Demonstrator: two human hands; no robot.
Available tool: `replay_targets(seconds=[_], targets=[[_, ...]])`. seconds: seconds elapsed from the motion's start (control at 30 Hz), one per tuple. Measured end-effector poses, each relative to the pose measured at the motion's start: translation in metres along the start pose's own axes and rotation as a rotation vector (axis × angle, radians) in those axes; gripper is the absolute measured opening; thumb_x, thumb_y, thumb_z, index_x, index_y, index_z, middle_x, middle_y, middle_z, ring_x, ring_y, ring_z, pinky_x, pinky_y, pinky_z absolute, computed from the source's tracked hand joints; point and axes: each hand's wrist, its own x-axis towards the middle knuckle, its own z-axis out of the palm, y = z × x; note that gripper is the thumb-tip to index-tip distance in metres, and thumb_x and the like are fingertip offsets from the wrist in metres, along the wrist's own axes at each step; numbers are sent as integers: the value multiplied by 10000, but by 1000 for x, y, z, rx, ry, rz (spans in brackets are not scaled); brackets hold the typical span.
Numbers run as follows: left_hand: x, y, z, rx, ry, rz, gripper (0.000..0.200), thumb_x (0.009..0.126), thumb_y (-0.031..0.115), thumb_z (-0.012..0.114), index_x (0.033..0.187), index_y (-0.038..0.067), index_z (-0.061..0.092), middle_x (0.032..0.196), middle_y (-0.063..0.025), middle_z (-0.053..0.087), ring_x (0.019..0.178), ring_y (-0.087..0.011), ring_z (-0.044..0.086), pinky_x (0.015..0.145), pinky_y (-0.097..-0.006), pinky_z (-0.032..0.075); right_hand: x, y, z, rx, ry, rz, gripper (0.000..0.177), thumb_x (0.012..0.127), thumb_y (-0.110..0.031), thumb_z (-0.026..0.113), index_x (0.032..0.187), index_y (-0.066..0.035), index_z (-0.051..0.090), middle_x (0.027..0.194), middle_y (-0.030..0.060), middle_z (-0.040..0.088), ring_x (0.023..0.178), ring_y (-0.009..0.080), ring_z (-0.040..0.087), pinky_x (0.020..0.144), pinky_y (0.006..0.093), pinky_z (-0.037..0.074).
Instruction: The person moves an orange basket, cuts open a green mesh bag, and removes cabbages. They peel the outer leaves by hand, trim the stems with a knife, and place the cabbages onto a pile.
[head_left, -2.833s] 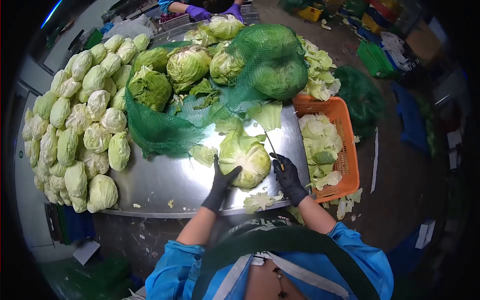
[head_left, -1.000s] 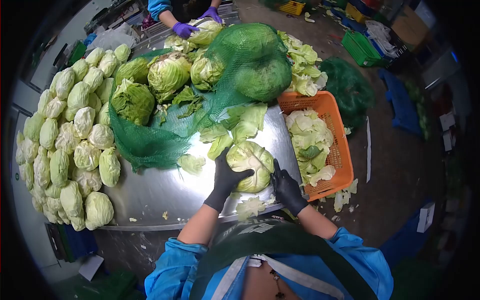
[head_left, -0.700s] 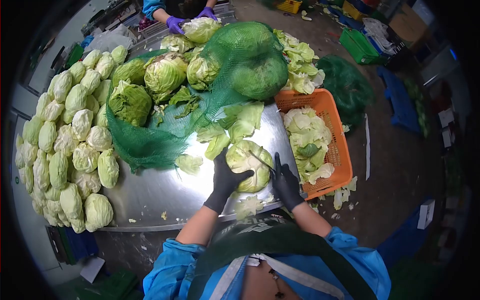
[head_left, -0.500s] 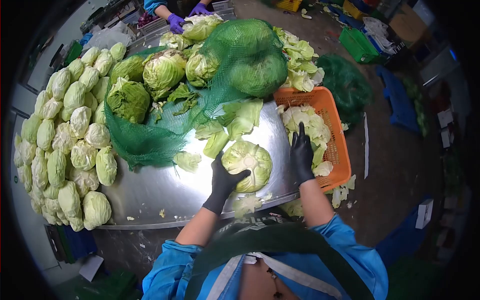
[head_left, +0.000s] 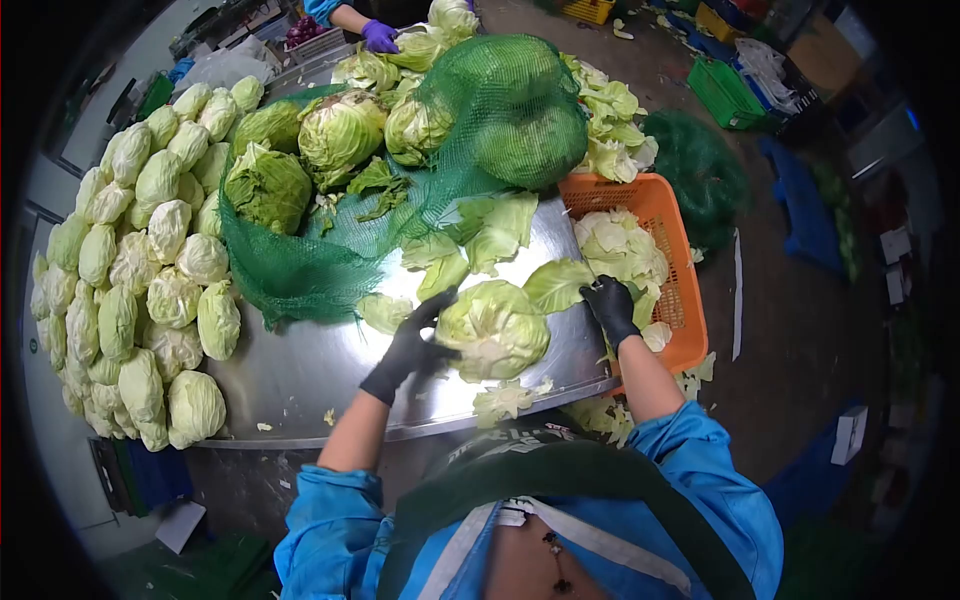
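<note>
A pale green cabbage (head_left: 492, 330) sits on the metal table (head_left: 290, 385) in front of me. My left hand (head_left: 408, 345), in a black glove, is at its left side with thumb and fingers spread, the fingertips at the cabbage's edge. On the right, my black-gloved right hand (head_left: 612, 308) pinches the end of a loose outer leaf (head_left: 556, 286), which reaches back to the cabbage's upper right side. Trimmed leaves (head_left: 500, 235) lie just beyond the cabbage, and a leaf scrap (head_left: 502, 400) lies at its near side.
An orange crate (head_left: 685, 290) of leaves stands on the right. Green netting (head_left: 300, 275) with several cabbages covers the table's far part. Peeled cabbages (head_left: 160, 240) are heaped on the left. A co-worker's purple-gloved hand (head_left: 380, 37) is at the far end.
My right hand has moved from over the crate to a leaf at the cabbage and pinches it. The cabbage has tilted, its stem end no longer facing up. My left hand has shifted slightly left.
</note>
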Motion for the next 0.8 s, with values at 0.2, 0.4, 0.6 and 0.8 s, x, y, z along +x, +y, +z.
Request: replay_targets(seconds=[0.2,0.4,0.6,0.8], targets=[[63,23,14,343,396,52,346,796,80,617,1139,67,576,1175,-108,567,1079,-226,535,895,-353,428,-28,-85,-32,309,-207,-278,725,712,-359,740,1310,-86,435,1139,183,558,1031,272,551,883,329,434],[24,-21,90,277,561,91,1280,464,423,876,1390,-34,119,1299,-244,365,1210,-340,383,1015,-411,326,-69,-42,26,516,32,-211,374,723,-219,749,1015,-36,604,943,147,631,831,277,613,731,334,474],[35,27,71,379,397,-110,1249,455,425,869,1376,-41,166,1317,-264,330,1224,-365,357,1013,-426,323,-116,-51,-9,59,67,-373,534,896,-246,515,1373,-100,325,887,143,534,649,307,566,563,395,466],[41,25,73,478,356,-170,1229,484,420,855,1375,-50,151,1346,-248,313,1257,-363,319,1039,-433,271,-99,-64,-13,-190,-49,-462,638,907,-313,465,1425,-109,152,822,140,512,569,297,544,464,414,453]])
